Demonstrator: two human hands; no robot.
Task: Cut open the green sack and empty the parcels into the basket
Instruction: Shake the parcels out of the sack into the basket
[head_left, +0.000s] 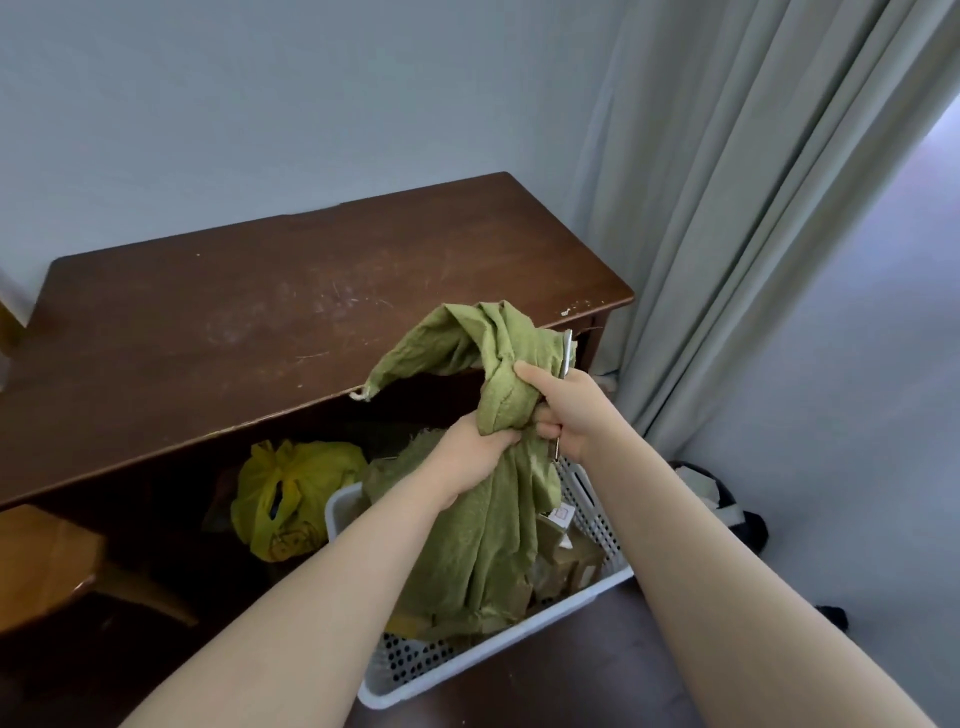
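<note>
Both hands clamp the sack: left below, right above with a blade; basket underneath.

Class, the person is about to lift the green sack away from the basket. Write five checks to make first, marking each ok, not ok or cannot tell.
1. Sack over basket: the green sack hangs into the white basket. Ok.
2. Firm hold: the left hand and right hand both grip the bunched cloth. Ok.
3. Tool put aside: a thin metal tool is in the right hand, against the cloth. Not ok.
4. Parcels landed: brown parcels lie in the basket. Ok.
5. Sack fully empty: cannot tell.
</note>
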